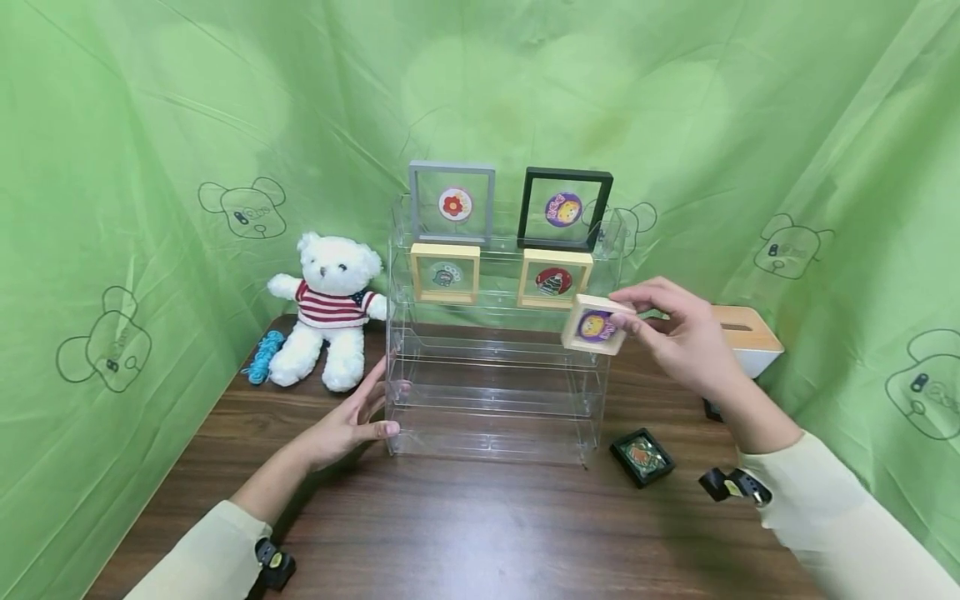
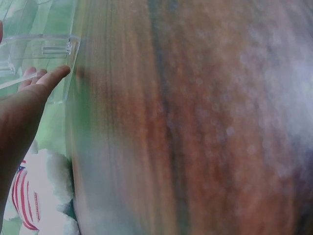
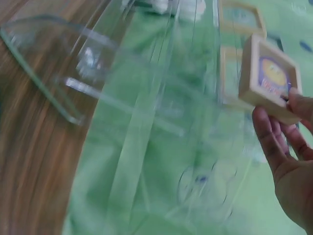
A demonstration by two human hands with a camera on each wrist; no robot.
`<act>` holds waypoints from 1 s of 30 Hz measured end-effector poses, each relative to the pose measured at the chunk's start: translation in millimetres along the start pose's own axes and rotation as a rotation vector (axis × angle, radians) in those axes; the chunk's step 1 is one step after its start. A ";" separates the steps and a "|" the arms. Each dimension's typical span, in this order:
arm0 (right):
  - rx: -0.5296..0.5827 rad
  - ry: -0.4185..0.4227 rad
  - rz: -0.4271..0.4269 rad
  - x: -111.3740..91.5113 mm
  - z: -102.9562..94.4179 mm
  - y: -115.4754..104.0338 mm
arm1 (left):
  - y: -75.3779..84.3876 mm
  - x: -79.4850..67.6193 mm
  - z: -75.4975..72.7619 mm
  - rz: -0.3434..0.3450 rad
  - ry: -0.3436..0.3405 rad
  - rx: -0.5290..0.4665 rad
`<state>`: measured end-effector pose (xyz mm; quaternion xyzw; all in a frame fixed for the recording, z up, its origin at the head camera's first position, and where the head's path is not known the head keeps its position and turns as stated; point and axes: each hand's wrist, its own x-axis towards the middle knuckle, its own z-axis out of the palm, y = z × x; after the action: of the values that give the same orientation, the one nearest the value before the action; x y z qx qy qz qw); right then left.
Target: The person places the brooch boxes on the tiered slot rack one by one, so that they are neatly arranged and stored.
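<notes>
Green bkgd [image 1: 510, 83]; R hand [image 1: 678, 337] pinches 1 frame [image 1: 596, 327]; L hand [image 1: 348, 429], straight-fingered, touching 1 rack [image 1: 487, 400] w/ 4 frames [image 1: 446, 298].

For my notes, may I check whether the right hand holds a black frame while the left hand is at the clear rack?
Not quite: the head view shows the right hand holding a pale frame, not black, while the left hand is at the clear rack.

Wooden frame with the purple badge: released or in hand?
In hand: the right hand pinches the wooden frame between thumb and fingers. Whether it touches the acrylic display rack, I cannot tell.
</notes>
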<state>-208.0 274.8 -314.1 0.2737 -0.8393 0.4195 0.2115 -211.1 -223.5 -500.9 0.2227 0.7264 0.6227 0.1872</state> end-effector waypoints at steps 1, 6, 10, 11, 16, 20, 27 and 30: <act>-0.030 -0.003 -0.022 3.1 5.1 -2.9 | 0.1 0.2 0.1 -0.001 0.000 -0.004; -0.148 -0.020 -0.132 17.8 30.8 -10.9 | 0.1 0.1 -0.1 -0.010 0.003 -0.015; -0.252 -0.049 -0.233 25.2 48.3 -9.7 | -0.8 0.0 -0.3 -0.010 -0.001 -0.009; -0.283 -0.057 -0.258 25.8 51.9 -9.0 | -1.0 0.1 -0.3 -0.007 -0.002 -0.009; -0.396 -0.108 -0.316 24.4 63.2 -5.6 | -0.9 0.6 0.1 0.004 -0.007 -0.011; -0.456 -0.158 -0.271 22.4 66.6 -4.8 | 0.2 0.6 0.3 0.011 -0.009 -0.009; -0.519 -0.224 -0.186 20.4 66.7 -7.1 | 0.1 0.4 -0.6 0.001 -0.003 -0.015; -0.540 -0.236 -0.178 19.2 66.8 -7.2 | -1.1 0.4 -1.2 -0.006 0.003 -0.011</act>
<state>-226.4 211.0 -335.9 0.3269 -0.9119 0.1265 0.2134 -212.1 -224.4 -501.8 0.2187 0.7237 0.6265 0.1893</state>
